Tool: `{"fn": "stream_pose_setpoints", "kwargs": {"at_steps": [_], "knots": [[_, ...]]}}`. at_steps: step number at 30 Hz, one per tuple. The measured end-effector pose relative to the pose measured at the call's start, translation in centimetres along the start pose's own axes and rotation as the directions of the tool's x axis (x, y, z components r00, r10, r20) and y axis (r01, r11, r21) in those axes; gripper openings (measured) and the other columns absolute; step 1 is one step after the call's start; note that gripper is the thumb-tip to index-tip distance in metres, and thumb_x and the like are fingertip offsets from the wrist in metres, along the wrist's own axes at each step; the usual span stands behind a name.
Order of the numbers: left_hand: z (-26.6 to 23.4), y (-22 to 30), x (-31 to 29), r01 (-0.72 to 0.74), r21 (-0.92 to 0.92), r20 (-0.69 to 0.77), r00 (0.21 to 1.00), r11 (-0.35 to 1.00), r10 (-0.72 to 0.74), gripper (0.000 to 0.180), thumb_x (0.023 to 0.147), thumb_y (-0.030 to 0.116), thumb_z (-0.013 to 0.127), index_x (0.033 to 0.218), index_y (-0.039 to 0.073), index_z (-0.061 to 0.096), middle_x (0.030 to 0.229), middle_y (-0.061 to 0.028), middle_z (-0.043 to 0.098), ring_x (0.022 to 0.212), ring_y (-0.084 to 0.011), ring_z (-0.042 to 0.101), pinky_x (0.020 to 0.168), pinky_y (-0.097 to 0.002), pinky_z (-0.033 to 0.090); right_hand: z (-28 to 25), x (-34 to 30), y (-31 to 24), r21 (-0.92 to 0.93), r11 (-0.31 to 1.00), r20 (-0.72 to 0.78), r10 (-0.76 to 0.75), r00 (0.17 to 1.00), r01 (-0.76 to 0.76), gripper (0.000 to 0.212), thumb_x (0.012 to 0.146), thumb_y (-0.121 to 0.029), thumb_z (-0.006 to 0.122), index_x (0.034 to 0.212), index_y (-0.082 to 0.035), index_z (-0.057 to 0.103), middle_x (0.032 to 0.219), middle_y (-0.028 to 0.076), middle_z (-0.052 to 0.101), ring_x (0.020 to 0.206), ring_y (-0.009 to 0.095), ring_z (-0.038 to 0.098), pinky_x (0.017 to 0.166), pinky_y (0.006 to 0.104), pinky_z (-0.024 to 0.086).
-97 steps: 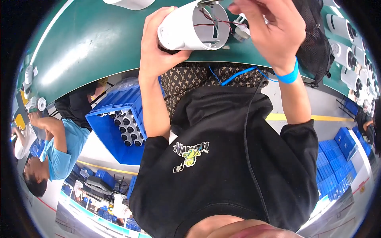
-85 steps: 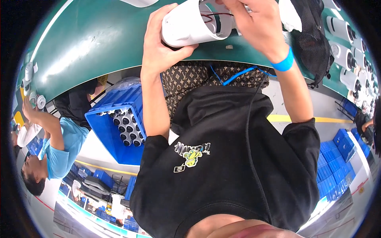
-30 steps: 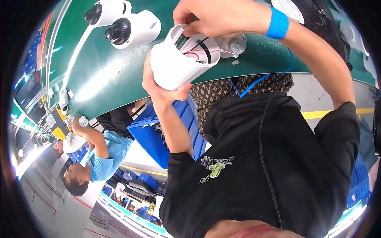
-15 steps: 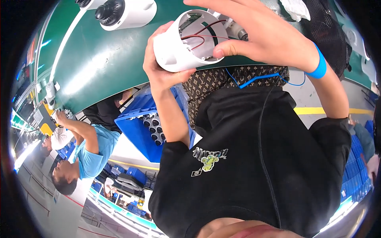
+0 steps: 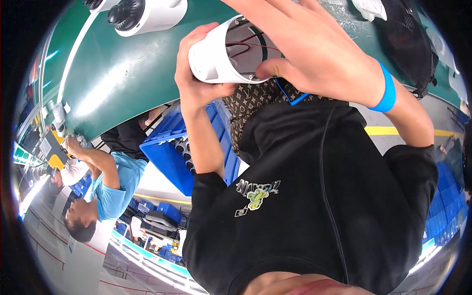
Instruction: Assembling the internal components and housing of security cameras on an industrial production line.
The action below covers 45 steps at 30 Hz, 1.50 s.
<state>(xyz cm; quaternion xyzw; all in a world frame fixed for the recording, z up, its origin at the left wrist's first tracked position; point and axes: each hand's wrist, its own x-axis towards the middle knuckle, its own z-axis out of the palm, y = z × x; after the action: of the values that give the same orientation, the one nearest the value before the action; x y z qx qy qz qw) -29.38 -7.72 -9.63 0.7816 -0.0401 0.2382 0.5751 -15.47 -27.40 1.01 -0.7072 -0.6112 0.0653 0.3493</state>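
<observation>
A white cylindrical housing (image 5: 212, 59), tilted with its open end to the right, is held in my left hand (image 5: 189, 69). My left fingers wrap its far side and the thumb lies along its near side. Dark red wires (image 5: 240, 48) run inside the housing. My right hand (image 5: 319, 54), fingers stretched and apart, spans the open end; its thumb lies at the lower rim. The right fingertips reach the top edge of the picture, and what lies behind the palm is hidden.
A white housing with a black ribbed end (image 5: 160, 15) lies on the green table (image 5: 118, 73) at the far left. A black mesh bag (image 5: 408, 49) sits at the right. Below the table edge stands a blue crate (image 5: 164, 160). A co-worker in light blue (image 5: 120, 184) works at the left.
My right hand has shifted down and left, covering more of the housing's opening. The housing has turned slightly in my left hand's hold, and the view has shifted a little.
</observation>
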Motion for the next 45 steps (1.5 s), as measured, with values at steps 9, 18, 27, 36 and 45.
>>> {"fn": "stream_pose_setpoints", "kwargs": {"at_steps": [9,18,27,36,45], "knots": [[-1.7,2.1,-0.1,0.072,0.206,0.056,0.995,0.976,-0.085,0.076,0.049,0.015,0.085,0.116,-0.003,0.053,0.117,-0.0208,0.058,0.106,-0.0306,0.058,0.091,-0.0391,0.046,2.0,0.3,1.4,0.084,0.996,0.047,0.028,0.998,-0.032,0.085,0.073,-0.013,0.073,0.139,0.003,0.022,0.134,0.025,0.037,0.115,0.040,0.048,0.093,0.0574,0.035],[-3.5,2.0,-3.5,0.077,0.209,-0.032,0.997,0.975,-0.072,0.080,0.052,0.022,0.088,0.119,-0.003,0.051,0.117,-0.0243,0.057,0.107,-0.0322,0.058,0.089,-0.0387,0.048,5.0,0.5,1.0,0.111,0.990,-0.064,-0.075,0.995,0.082,0.077,0.072,-0.018,0.073,0.136,-0.002,0.033,0.125,0.016,0.048,0.106,0.029,0.056,0.094,0.0506,0.034],[-3.4,1.6,-3.5,0.105,0.140,-0.053,0.994,0.985,-0.098,0.086,0.051,0.031,0.090,0.119,-0.004,0.051,0.117,-0.0254,0.055,0.107,-0.0336,0.058,0.087,-0.0410,0.049,4.7,0.9,0.0,-0.283,0.958,-0.031,-0.057,0.998,0.046,0.057,0.085,-0.018,0.057,0.134,0.000,0.035,0.138,0.025,0.036,0.092,0.031,0.061,0.089,0.0526,0.038],[-2.6,0.5,-2.9,-0.037,0.142,-0.088,0.995,0.989,0.050,0.081,0.050,0.021,0.088,0.117,-0.005,0.053,0.117,-0.0213,0.057,0.109,-0.0329,0.056,0.092,-0.0407,0.045,5.4,0.3,2.5,0.794,0.399,-0.577,0.254,0.776,0.460,0.079,0.077,-0.015,0.073,0.140,0.005,0.028,0.141,0.021,0.040,0.129,0.030,0.041,0.105,0.0361,0.035],[-2.1,2.3,-3.0,0.101,0.212,-0.160,0.985,0.972,-0.068,0.084,0.049,0.013,0.086,0.123,-0.001,0.049,0.122,-0.0170,0.055,0.109,-0.0262,0.055,0.093,-0.0368,0.045,5.0,-7.2,2.5,0.999,-0.027,-0.003,0.656,0.755,0.028,0.026,0.094,-0.008,0.053,0.118,0.001,0.056,0.109,0.018,0.065,0.093,0.022,0.064,0.082,0.0311,0.051]]}}
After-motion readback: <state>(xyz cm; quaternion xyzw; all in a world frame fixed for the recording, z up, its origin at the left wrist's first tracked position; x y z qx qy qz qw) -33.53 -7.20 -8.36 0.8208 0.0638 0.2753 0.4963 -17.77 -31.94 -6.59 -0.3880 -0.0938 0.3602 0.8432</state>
